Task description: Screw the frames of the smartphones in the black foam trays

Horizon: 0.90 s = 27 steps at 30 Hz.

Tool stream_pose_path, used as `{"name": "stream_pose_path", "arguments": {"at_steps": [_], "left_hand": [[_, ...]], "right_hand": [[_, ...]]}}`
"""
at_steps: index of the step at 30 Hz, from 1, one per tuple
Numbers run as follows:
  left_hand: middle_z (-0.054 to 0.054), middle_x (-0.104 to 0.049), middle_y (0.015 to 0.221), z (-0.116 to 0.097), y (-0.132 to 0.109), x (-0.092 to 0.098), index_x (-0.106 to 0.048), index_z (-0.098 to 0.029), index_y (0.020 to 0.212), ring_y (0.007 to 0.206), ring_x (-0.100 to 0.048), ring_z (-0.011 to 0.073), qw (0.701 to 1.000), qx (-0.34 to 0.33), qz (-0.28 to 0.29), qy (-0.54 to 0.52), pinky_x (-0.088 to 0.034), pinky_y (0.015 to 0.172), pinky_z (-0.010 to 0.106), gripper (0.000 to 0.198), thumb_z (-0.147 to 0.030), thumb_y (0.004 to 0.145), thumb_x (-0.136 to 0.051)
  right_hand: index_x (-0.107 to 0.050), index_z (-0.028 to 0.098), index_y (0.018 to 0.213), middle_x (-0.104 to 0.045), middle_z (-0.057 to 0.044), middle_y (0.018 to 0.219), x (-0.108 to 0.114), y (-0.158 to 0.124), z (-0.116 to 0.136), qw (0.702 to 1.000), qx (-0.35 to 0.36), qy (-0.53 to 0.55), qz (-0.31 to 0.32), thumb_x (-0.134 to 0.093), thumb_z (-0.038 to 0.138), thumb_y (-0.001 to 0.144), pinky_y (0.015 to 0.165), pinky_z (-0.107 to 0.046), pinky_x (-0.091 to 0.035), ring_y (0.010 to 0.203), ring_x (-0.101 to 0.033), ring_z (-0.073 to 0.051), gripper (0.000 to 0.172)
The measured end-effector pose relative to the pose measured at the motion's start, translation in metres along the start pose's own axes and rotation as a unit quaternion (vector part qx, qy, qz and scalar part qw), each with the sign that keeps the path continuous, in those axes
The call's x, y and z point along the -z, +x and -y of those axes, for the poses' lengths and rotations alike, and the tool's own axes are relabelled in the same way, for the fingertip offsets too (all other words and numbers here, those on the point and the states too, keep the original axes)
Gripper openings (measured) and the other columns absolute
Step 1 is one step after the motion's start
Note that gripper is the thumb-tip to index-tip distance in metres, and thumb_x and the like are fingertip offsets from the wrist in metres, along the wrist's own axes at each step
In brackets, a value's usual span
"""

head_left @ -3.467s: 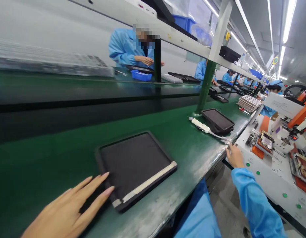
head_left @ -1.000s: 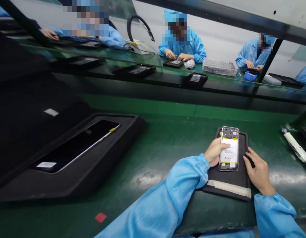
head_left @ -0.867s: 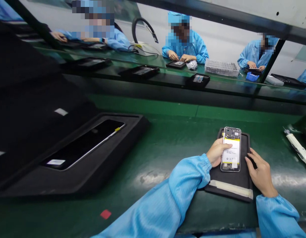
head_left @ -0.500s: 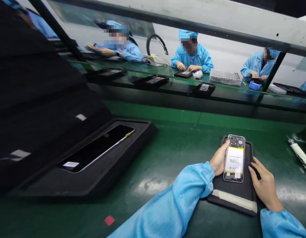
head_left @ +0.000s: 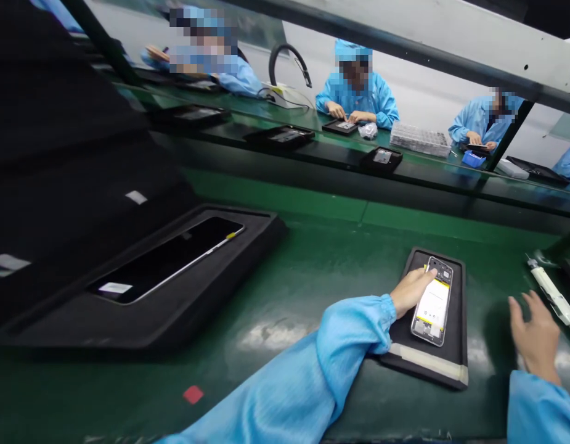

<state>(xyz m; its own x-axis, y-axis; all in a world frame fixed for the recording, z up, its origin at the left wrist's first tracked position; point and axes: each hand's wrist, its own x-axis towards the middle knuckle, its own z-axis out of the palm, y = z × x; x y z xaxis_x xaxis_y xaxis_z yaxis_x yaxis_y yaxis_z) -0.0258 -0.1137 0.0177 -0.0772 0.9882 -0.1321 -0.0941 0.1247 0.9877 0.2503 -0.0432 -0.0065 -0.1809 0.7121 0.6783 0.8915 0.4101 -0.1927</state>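
Note:
My left hand [head_left: 414, 288] grips the upper left edge of an opened phone [head_left: 435, 302], its thumb lying over the top part. The phone's inside faces up, showing a white battery with yellow bands. Beneath it lies a black foam tray [head_left: 456, 320] with a pale tape strip [head_left: 427, 364] across its near end. My right hand [head_left: 535, 333] is off to the right of the tray, fingers apart and holding nothing. Close beyond it lies a white pen-like tool [head_left: 553, 290], which it does not visibly touch.
At left, another phone [head_left: 174, 259] lies screen up in a larger foam tray [head_left: 141, 327], beside a stack of dark foam [head_left: 72, 160]. A red sticker [head_left: 193, 394] is on the green bench [head_left: 285, 382]. Several co-workers in blue sit beyond a shelf carrying trays [head_left: 381, 158].
My right hand has left the tray's edge and moved right, towards the white tool. My left thumb now reaches over the phone's top, and the phone is tilted slightly more.

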Motion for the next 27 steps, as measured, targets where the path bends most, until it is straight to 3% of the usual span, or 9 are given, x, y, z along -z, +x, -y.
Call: {"name": "stream_pose_path", "arguments": {"at_steps": [3,5,9,11,14,18,21,24,27], "left_hand": [[0.01,-0.065,0.077,-0.016,-0.013,0.013,-0.062,-0.016,0.072,0.095,-0.062,0.0316,0.988,-0.033,-0.053,0.14,-0.043,0.093,0.045,0.037,-0.051,0.083,-0.054],[0.012,-0.067,0.088,-0.023,-0.023,0.023,-0.067,-0.016,0.078,0.103,-0.058,0.0353,0.974,-0.048,-0.08,0.206,-0.036,0.101,0.051,0.028,-0.041,0.084,-0.055],[0.015,-0.063,0.121,-0.011,-0.038,0.044,-0.068,-0.014,0.105,0.122,-0.051,0.0311,0.913,-0.125,-0.093,0.378,-0.033,0.11,0.048,0.033,-0.033,0.09,-0.046],[0.015,-0.054,0.135,0.002,-0.041,0.053,-0.065,-0.011,0.115,0.133,-0.041,0.0286,0.878,-0.149,-0.097,0.443,-0.031,0.114,0.044,0.038,-0.032,0.092,-0.044],[0.015,-0.045,0.143,0.018,-0.042,0.063,-0.061,-0.01,0.121,0.14,-0.031,0.028,0.869,-0.132,-0.097,0.468,-0.028,0.117,0.045,0.042,-0.034,0.093,-0.042],[0.013,-0.045,0.143,0.021,-0.043,0.064,-0.061,-0.013,0.121,0.139,-0.032,0.028,0.859,-0.112,-0.081,0.492,-0.026,0.117,0.05,0.04,-0.035,0.094,-0.042],[0.012,-0.045,0.143,0.017,-0.044,0.061,-0.061,-0.014,0.122,0.139,-0.032,0.0279,0.853,-0.101,-0.071,0.506,-0.024,0.117,0.053,0.04,-0.035,0.095,-0.04],[0.012,-0.045,0.143,0.015,-0.044,0.06,-0.061,-0.014,0.122,0.139,-0.032,0.0274,0.851,-0.099,-0.068,0.511,-0.024,0.117,0.052,0.041,-0.035,0.095,-0.038],[0.013,-0.046,0.142,0.016,-0.044,0.061,-0.061,-0.014,0.122,0.139,-0.032,0.0274,0.849,-0.101,-0.069,0.514,-0.024,0.118,0.052,0.041,-0.035,0.095,-0.038]], "right_hand": [[-0.061,-0.004,0.113,-0.059,-0.032,0.108,0.022,0.007,-0.048,0.979,-0.091,-0.155,0.098,-0.028,0.058,0.091,0.073,-0.054,-0.049,0.099,-0.057,-0.045,0.074],[-0.061,-0.003,0.113,-0.058,-0.031,0.106,0.033,0.007,-0.068,0.953,-0.128,-0.226,0.158,-0.029,0.058,0.09,0.066,-0.053,-0.048,0.096,-0.055,-0.048,0.073],[-0.061,-0.001,0.112,-0.055,-0.03,0.11,0.043,0.012,-0.082,0.931,-0.13,-0.272,0.205,-0.031,0.054,0.091,0.072,-0.052,-0.047,0.103,-0.052,-0.048,0.067],[-0.062,0.0,0.111,-0.056,-0.031,0.108,0.043,0.019,-0.084,0.914,-0.173,-0.296,0.218,-0.034,0.055,0.09,0.074,-0.055,-0.047,0.104,-0.053,-0.049,0.065],[-0.061,-0.001,0.109,-0.06,-0.032,0.1,0.043,0.028,-0.085,0.894,-0.213,-0.291,0.267,-0.031,0.048,0.092,0.07,-0.051,-0.048,0.095,-0.06,-0.046,0.059],[-0.054,0.003,0.122,-0.066,-0.025,0.084,0.049,0.018,-0.064,0.902,-0.177,-0.237,0.313,-0.031,0.043,0.091,0.06,-0.043,-0.048,0.074,-0.066,-0.038,0.056],[-0.045,0.005,0.133,-0.069,-0.02,0.085,0.056,-0.001,-0.041,0.934,-0.132,-0.106,0.315,-0.037,0.048,0.088,0.064,-0.04,-0.051,0.072,-0.067,-0.033,0.063],[-0.046,0.01,0.132,-0.071,-0.011,0.081,0.064,-0.008,-0.036,0.937,-0.087,0.013,0.338,-0.037,0.052,0.088,0.063,-0.035,-0.053,0.062,-0.066,-0.026,0.062],[-0.049,0.011,0.13,-0.069,-0.015,0.103,0.064,0.006,-0.055,0.954,0.056,-0.103,0.276,-0.036,0.031,0.088,0.069,-0.039,-0.054,0.084,-0.068,-0.029,0.048]]}}
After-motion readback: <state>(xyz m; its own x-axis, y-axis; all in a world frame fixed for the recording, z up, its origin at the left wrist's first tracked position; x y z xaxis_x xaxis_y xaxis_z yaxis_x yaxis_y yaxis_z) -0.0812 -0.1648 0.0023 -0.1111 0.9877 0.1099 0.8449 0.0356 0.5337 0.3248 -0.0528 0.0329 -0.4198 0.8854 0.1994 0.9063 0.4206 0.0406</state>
